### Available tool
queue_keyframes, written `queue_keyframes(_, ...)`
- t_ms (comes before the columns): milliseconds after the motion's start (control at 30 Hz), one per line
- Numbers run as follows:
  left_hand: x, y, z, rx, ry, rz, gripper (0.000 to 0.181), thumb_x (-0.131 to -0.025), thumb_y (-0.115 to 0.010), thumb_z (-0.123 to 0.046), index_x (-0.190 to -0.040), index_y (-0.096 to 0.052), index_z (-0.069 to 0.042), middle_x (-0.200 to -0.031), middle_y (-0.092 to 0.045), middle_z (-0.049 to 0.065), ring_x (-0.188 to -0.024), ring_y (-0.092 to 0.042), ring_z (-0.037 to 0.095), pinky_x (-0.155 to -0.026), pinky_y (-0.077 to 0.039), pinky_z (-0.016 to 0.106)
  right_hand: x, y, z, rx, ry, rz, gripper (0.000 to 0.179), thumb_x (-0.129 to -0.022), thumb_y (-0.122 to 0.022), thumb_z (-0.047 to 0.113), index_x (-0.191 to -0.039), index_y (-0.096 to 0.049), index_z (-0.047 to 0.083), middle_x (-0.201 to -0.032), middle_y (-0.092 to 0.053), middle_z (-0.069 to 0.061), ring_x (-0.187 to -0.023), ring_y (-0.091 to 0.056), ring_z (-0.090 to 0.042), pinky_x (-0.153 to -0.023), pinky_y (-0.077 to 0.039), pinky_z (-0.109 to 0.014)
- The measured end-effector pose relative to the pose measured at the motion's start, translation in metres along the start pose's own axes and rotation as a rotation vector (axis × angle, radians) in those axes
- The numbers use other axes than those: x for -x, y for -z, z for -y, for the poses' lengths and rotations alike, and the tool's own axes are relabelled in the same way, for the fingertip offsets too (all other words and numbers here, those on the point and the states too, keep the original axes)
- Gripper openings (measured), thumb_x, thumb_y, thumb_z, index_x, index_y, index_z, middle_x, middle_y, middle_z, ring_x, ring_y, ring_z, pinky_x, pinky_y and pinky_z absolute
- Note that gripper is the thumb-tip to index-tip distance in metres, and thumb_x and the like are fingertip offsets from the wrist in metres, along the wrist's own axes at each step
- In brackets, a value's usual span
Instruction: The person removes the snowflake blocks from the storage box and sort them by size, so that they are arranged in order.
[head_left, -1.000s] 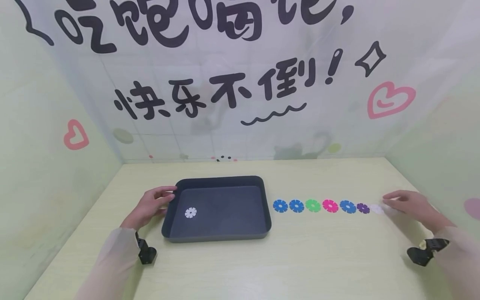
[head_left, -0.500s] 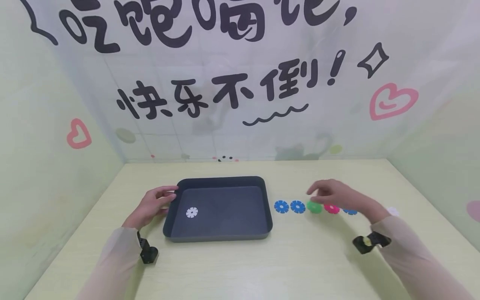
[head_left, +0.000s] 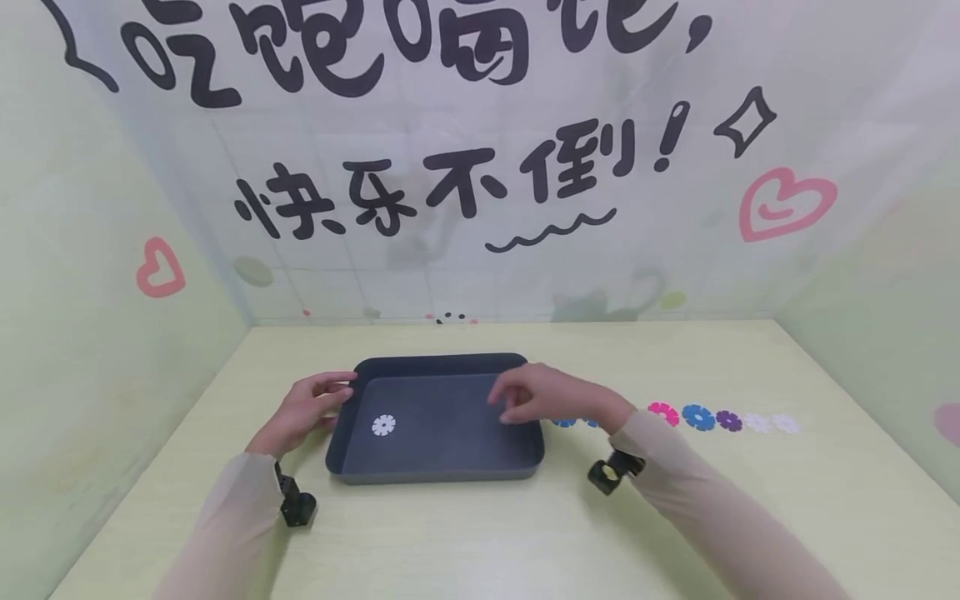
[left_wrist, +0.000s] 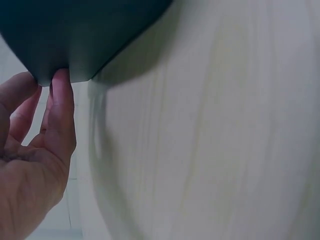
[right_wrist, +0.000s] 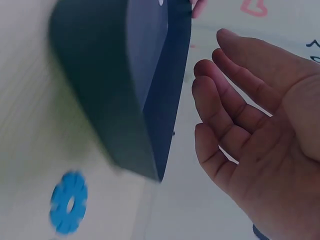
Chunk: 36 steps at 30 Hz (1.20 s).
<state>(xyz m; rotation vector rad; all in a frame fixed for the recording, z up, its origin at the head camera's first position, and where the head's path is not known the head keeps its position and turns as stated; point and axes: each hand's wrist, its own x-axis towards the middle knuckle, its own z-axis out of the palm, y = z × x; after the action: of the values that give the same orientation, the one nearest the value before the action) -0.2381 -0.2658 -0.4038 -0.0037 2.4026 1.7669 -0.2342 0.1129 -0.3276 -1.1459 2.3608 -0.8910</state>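
Observation:
A dark rectangular tray (head_left: 442,477) lies on the table. Inside it, toward the left, is one white notched disc (head_left: 383,425). My left hand (head_left: 300,408) holds the tray's left side, with thumb and fingers on its wall in the left wrist view. Over the tray's right end hovers my right hand (head_left: 543,396), its fingers loosely bent around nothing. To the right, a row holds a pink disc (head_left: 663,414), a blue disc (head_left: 698,417), a purple disc (head_left: 728,420) and two white discs (head_left: 757,423). A nearer blue disc (right_wrist: 69,202) is partly covered by my right hand in the head view.
The pale wooden table (head_left: 465,542) meets a printed backdrop (head_left: 420,275) at the back and side walls left and right. A wrist camera (head_left: 297,508) sits on my left wrist, another (head_left: 615,471) on the right.
My right hand has swept left from the white discs at the row's far end, across the row, to above the tray. Two white discs now show at that end. The left hand stays put.

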Motion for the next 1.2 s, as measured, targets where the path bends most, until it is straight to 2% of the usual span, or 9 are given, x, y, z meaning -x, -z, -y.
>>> queue_keyframes(200, 0.002, 0.003, 0.002, -0.001, 0.002, 0.0, 0.045, -0.091, -0.057, -0.011, -0.132, -0.044, 0.002, -0.111, -0.051, 0.017, -0.084, -0.054, 0.013, -0.068, -0.051, 0.027, -0.045, -0.009, 0.015, 0.05, 0.006, 0.071, 0.023, -0.084, -0.067, 0.012, -0.106, -0.062, 0.007, -0.079, -0.061, 0.004, -0.071, -0.056, -0.007, -0.067, -0.048, -0.023)
queue_keyframes(367, 0.003, 0.006, 0.004, 0.0, -0.001, 0.01, 0.046, -0.091, -0.057, -0.012, -0.132, -0.044, 0.002, -0.112, -0.05, 0.017, -0.084, -0.054, 0.012, -0.067, -0.051, 0.027, -0.085, -0.019, 0.017, 0.082, 0.038, 0.117, 0.025, -0.082, -0.068, 0.006, -0.106, -0.062, 0.002, -0.078, -0.06, 0.003, -0.069, -0.055, -0.007, -0.064, -0.047, -0.02)
queue_keyframes(533, 0.002, 0.006, 0.003, -0.018, 0.004, 0.009, 0.046, -0.091, -0.057, -0.013, -0.133, -0.044, 0.002, -0.114, -0.05, 0.018, -0.085, -0.054, 0.012, -0.066, -0.052, 0.027, -0.123, -0.032, 0.017, 0.11, 0.06, 0.151, 0.024, -0.081, -0.07, 0.006, -0.104, -0.063, 0.002, -0.077, -0.061, 0.001, -0.068, -0.055, -0.007, -0.063, -0.045, -0.019)
queue_keyframes(633, 0.001, 0.006, 0.003, -0.021, 0.005, 0.011, 0.046, -0.091, -0.058, -0.013, -0.133, -0.044, 0.001, -0.114, -0.051, 0.018, -0.085, -0.054, 0.012, -0.066, -0.051, 0.026, -0.139, -0.042, 0.018, 0.198, 0.071, 0.154, 0.025, -0.08, -0.071, 0.008, -0.104, -0.064, 0.004, -0.079, -0.061, 0.001, -0.07, -0.054, -0.006, -0.063, -0.043, -0.017)
queue_keyframes(800, 0.001, 0.006, 0.002, -0.014, 0.001, 0.02, 0.047, -0.091, -0.058, -0.014, -0.133, -0.044, 0.001, -0.115, -0.05, 0.02, -0.088, -0.053, 0.014, -0.065, -0.051, 0.026, -0.154, -0.055, 0.03, 0.342, 0.069, 0.159, 0.031, -0.079, -0.072, 0.013, -0.109, -0.063, 0.009, -0.088, -0.06, -0.001, -0.076, -0.051, -0.007, -0.066, -0.041, -0.016)
queue_keyframes(1000, -0.001, 0.006, 0.002, -0.01, -0.003, 0.024, 0.046, -0.091, -0.057, -0.013, -0.133, -0.044, 0.001, -0.116, -0.049, 0.021, -0.088, -0.054, 0.014, -0.066, -0.052, 0.026, -0.164, -0.064, 0.036, 0.389, 0.06, 0.204, 0.039, -0.08, -0.072, 0.014, -0.117, -0.06, 0.011, -0.098, -0.061, -0.002, -0.083, -0.052, -0.008, -0.071, -0.041, -0.016)
queue_keyframes(1200, -0.001, 0.005, 0.0, -0.021, -0.008, 0.029, 0.047, -0.091, -0.058, -0.015, -0.133, -0.044, 0.001, -0.116, -0.049, 0.021, -0.091, -0.054, 0.016, -0.068, -0.052, 0.027, -0.17, -0.066, 0.029, 0.412, 0.049, 0.252, 0.037, -0.077, -0.075, 0.016, -0.112, -0.065, 0.017, -0.1, -0.061, 0.003, -0.088, -0.052, -0.007, -0.076, -0.041, -0.016)
